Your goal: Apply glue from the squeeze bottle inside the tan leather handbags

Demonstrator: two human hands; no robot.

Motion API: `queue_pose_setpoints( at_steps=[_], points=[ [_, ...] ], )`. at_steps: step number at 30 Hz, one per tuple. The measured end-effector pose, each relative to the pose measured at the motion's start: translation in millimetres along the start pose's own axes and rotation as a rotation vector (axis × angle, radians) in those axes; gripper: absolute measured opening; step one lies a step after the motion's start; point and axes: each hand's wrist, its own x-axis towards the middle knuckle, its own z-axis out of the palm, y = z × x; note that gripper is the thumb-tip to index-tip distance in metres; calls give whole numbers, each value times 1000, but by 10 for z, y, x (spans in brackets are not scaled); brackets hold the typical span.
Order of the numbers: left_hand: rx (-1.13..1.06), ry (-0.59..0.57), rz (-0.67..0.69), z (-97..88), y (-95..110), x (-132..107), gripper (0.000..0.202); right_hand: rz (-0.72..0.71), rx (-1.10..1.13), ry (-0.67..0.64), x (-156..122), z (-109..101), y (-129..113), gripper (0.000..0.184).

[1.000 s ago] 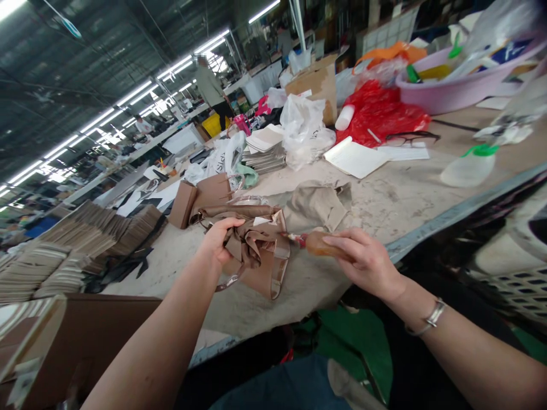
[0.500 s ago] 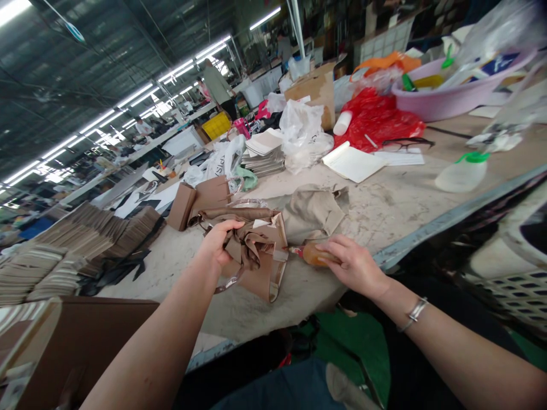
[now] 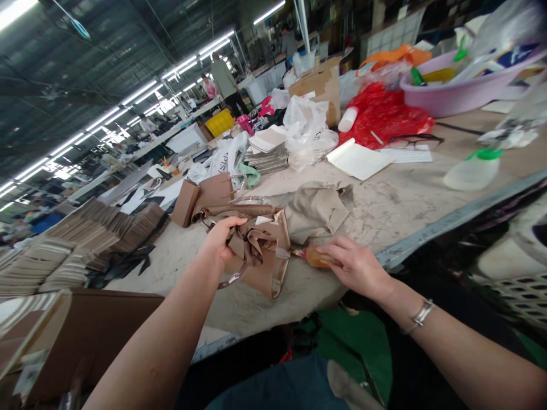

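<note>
Left hand [image 3: 222, 242] grips the crumpled brown bag [image 3: 261, 259]; right hand [image 3: 356, 267] closes over an amber bottle [image 3: 315, 257], mostly hidden beneath it.

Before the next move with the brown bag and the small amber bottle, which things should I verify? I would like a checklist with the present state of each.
1. Left hand grip on the brown bag: ok, fingers closed on its crumpled top.
2. Right hand grip on the amber bottle: ok, held lying sideways.
3. Bottle's red tip at the bag's edge: ok; whether they touch, cannot tell.
4. Bag resting on the worktable: ok.
5. Beige cloth apart from the tip: ok, it lies behind the bottle.
6. Tip open or capped: cannot tell.
</note>
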Motion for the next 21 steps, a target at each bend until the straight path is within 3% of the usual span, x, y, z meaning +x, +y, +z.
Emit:
queue_pose_setpoints(
  at_steps=[5,7,15,21],
  points=[
    [125,32,83,-10,-7,21,14,-33,53,210,47,-95,16,42],
    [125,31,80,-8,-10,27,15,-46,22,236,74,-104,30,45],
    [119,10,85,-22,-17,54,14,6,-78,20,20,58,-29,29],
    [108,14,75,-45,-7,5,15,119,72,-21,-7,103,-61,21]
  ],
)
